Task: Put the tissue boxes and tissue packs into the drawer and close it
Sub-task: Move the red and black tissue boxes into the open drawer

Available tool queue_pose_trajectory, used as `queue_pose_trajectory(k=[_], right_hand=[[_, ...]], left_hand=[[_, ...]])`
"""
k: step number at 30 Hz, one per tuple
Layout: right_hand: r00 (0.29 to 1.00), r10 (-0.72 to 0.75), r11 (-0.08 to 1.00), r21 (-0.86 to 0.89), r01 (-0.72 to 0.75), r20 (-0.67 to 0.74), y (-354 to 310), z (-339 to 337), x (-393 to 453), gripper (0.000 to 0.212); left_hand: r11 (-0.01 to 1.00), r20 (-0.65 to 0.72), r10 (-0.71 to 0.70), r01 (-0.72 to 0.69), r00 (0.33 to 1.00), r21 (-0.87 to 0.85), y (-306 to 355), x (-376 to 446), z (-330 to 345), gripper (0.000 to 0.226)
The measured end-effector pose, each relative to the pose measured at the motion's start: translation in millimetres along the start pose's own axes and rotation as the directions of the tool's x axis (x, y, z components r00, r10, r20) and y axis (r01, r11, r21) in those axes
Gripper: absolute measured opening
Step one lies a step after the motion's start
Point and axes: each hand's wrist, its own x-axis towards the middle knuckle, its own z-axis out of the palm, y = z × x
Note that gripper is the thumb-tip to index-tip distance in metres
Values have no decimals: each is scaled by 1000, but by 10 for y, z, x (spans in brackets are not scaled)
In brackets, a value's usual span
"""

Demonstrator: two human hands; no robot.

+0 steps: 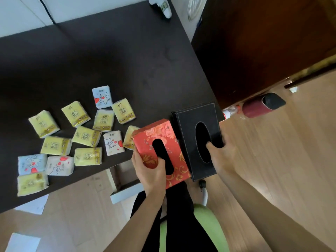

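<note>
My left hand (pixel 151 171) grips a red floral tissue box (pixel 160 135) by its near end, thumb at the oval slot. My right hand (pixel 221 151) holds a black leather tissue box (pixel 189 120) on its right side, thumb hooked in the slot. Both boxes hang side by side over the desk's front right corner. Several yellow tissue packs (pixel 85 136) and white and blue cartoon packs (pixel 113 145) lie scattered on the dark desk (pixel 109 60). Below the desk edge a white drawer (pixel 125 192) stands pulled out, mostly hidden by the red box and my arm.
A dark wooden cabinet (pixel 263 42) stands right of the desk. A maroon bottle (pixel 261 106) lies on the wood floor beside it. I sit on a green chair (pixel 209 224). White papers (pixel 32 204) lie on the floor at left. A white object (pixel 163 8) sits at the desk's back.
</note>
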Motion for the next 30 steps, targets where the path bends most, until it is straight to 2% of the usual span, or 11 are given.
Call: queue_pose_trajectory(k=[4,10,13,18,22,30], right_hand=[[999,1,995,97,2,-33,-75,-55,-116,41],[990,-127,971,195,138,-69,-347,-18,60,49],[987,-157,970,182,162,-45,-357,69,133,56],[987,-157,977,148,153,19,-233,115,170,51],[987,-148,980,148,137,68,-147,69,155,45],[995,-9,997,78,0,104,146,-208,-126,56]], left_hand=[[999,-6,32,-32,999,8,-46,12,33,77],[997,-37,81,-80,996,21,-67,15,39,77],[989,-46,148,-147,988,32,-61,91,48,73],[983,0,184,-184,983,9,-97,87,151,78],[991,9,133,-133,991,-1,-237,-111,179,79],[998,41,-47,44,998,51,-462,-485,121,76]])
